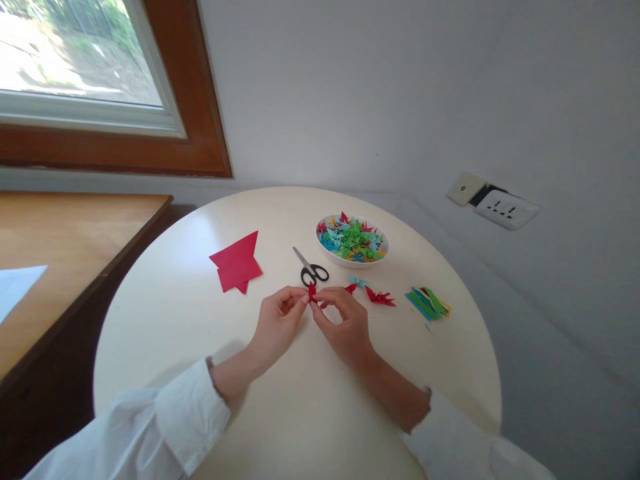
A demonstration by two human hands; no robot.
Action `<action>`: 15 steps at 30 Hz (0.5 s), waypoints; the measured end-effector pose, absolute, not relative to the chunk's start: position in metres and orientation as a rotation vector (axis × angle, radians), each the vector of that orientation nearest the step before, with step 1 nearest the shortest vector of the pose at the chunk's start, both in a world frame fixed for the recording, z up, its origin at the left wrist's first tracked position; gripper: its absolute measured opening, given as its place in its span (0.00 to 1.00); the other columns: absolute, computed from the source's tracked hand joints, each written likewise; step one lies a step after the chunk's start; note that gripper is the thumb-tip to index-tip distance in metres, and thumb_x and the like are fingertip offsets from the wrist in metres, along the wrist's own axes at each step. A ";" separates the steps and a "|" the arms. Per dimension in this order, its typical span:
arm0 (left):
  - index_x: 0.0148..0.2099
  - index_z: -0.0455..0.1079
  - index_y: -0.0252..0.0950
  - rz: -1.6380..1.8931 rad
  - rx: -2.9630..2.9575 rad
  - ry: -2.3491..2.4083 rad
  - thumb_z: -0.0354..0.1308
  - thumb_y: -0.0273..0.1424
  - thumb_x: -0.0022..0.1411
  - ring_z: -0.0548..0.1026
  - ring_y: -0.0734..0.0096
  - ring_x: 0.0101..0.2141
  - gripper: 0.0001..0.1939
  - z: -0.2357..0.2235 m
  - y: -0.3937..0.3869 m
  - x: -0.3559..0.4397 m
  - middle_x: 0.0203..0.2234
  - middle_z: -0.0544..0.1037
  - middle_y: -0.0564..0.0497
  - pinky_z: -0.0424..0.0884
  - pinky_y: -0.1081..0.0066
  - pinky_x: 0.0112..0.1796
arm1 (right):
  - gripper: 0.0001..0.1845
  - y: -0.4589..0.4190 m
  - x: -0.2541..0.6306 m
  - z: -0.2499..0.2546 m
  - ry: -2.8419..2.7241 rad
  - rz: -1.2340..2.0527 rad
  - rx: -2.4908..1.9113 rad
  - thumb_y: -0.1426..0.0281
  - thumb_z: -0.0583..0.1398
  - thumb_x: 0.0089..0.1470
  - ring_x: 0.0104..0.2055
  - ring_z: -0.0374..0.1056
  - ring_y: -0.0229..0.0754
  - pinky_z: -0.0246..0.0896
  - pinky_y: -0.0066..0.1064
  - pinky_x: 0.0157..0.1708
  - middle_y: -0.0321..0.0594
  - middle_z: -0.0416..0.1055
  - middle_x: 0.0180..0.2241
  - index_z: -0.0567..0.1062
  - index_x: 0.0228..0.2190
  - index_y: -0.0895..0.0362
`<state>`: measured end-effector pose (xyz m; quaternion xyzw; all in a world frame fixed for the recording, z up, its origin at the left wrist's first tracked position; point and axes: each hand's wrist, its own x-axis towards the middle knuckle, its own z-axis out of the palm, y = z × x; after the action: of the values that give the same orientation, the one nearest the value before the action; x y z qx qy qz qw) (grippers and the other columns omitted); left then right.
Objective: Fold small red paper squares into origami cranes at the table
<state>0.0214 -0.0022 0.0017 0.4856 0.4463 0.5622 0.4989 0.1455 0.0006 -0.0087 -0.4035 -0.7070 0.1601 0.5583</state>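
Observation:
Between my two hands is a small folded red paper crane, pinched by the fingertips of both. My left hand grips it from the left with thumb and forefinger. From the other side my right hand pinches it the same way. Just beyond the fingertips lie scissors with black handles, blades partly apart and pointing away. Red paper cranes rest right of my right hand, one partly hidden by it, with a light blue one behind them.
A white bowl full of colourful paper cranes stands at the back of the round white table. Red paper sheets lie at left. Coloured paper strips are piled at right. A wooden desk adjoins at left; wall sockets are at right.

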 end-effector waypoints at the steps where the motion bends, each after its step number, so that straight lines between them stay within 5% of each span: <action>1: 0.28 0.72 0.33 1.372 1.186 1.079 0.61 0.33 0.49 0.73 0.70 0.28 0.07 0.002 -0.002 0.022 0.24 0.77 0.49 0.67 0.72 0.33 | 0.06 0.001 0.145 -0.009 -1.654 0.405 -0.953 0.77 0.59 0.46 0.28 0.66 0.37 0.66 0.30 0.28 0.39 0.71 0.29 0.72 0.29 0.55; 15: 0.29 0.70 0.34 1.454 1.253 1.076 0.59 0.33 0.52 0.72 0.68 0.32 0.07 -0.001 -0.004 0.023 0.27 0.75 0.48 0.68 0.69 0.37 | 0.04 0.001 0.139 -0.018 -1.417 0.741 -0.898 0.74 0.60 0.47 0.36 0.68 0.40 0.66 0.34 0.37 0.40 0.71 0.32 0.74 0.28 0.54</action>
<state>0.0226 -0.0043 -0.0010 0.5075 0.4358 0.5890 0.4534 0.1388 0.0010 -0.0179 -0.3888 -0.6131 0.3207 0.6083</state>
